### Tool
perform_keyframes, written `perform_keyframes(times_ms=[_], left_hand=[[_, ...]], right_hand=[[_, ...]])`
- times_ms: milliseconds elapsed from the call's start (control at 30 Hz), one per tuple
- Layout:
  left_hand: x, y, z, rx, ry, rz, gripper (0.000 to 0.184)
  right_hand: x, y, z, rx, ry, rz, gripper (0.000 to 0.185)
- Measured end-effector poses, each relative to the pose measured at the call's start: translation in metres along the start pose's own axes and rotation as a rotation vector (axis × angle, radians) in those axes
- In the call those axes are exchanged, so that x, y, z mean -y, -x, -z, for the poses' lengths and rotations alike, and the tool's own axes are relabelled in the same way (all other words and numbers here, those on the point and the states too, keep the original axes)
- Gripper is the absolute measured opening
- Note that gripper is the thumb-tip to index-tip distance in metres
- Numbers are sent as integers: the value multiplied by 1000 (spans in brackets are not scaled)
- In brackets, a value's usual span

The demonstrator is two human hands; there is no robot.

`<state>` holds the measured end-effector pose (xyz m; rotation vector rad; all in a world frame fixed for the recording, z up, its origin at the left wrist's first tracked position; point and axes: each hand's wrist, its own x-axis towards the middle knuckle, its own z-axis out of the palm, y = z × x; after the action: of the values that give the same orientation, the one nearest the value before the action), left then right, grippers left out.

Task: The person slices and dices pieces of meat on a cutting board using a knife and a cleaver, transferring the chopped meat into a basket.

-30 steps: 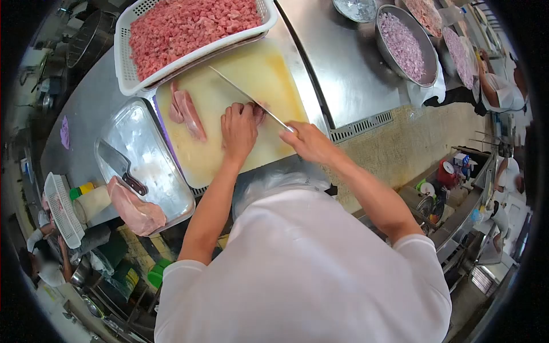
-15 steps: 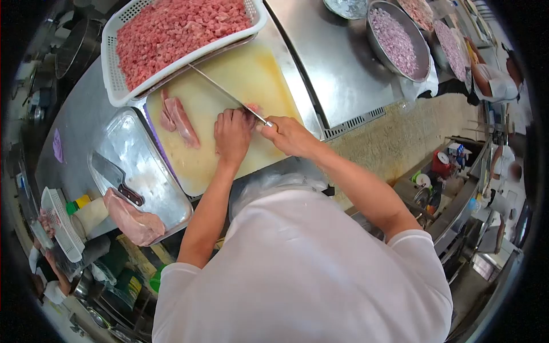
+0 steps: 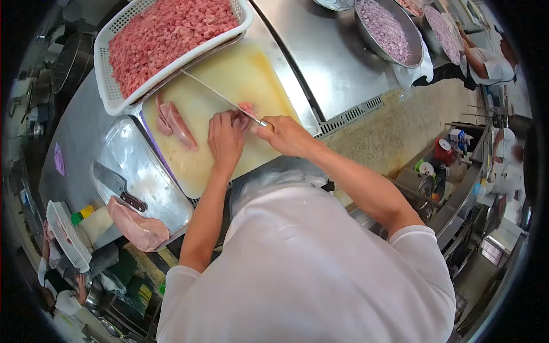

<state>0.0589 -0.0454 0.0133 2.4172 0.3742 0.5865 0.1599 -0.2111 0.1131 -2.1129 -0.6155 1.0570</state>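
Observation:
A long thin knife (image 3: 210, 90) is gripped by its handle in my right hand (image 3: 284, 136). Its blade points to the far left across the yellowed cutting board (image 3: 267, 77), the tip near the basket. My left hand (image 3: 225, 140), fingers curled, presses a piece of raw meat (image 3: 242, 122) against the board, right beside the blade. Small cut bits of meat (image 3: 247, 107) lie on the blade's far side. Left of my left hand, strips of raw meat (image 3: 176, 124) rest on the board.
A white basket (image 3: 103, 80) heaped with diced meat (image 3: 171, 37) stands at the board's far edge. On the left, a metal tray (image 3: 166, 197) holds a cleaver (image 3: 111, 178) and a large meat piece (image 3: 137, 226). Bowls of chopped onion (image 3: 384, 31) stand far right. Other people work on both sides.
More cut bits show past the blade, and the knife sits slightly lower along the meat. The whole view has shifted a little; both hands keep their grips.

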Motion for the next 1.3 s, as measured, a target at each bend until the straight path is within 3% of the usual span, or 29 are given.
perform_keyframes(times_ms=[133,400,500,600,800,1000,1100,1300], left_hand=[[7,6,-8,-17,-128,-25,14],[12,5,-9,-25,-51,-19,16],[12,5,-11,-65,-8,-27,15],[14,8,-10,-36,-14,-5,14],[9,4,1,28,7,36,10],[14,14,3,6,-46,-16,12],[16,15,-3,-10,-79,-3,13],[20,16,0,-2,-14,-8,10]], right_hand=[[9,29,8,36,5,-39,56],[-27,-24,-26,-74,84,172,52],[12,8,3,31,54,37,55],[7,31,2,98,48,-32,53],[-19,-18,-41,-99,55,132,55],[16,28,-4,53,57,-31,52],[-3,30,-16,55,20,-4,55],[-12,-8,-47,-134,190,128,52]])
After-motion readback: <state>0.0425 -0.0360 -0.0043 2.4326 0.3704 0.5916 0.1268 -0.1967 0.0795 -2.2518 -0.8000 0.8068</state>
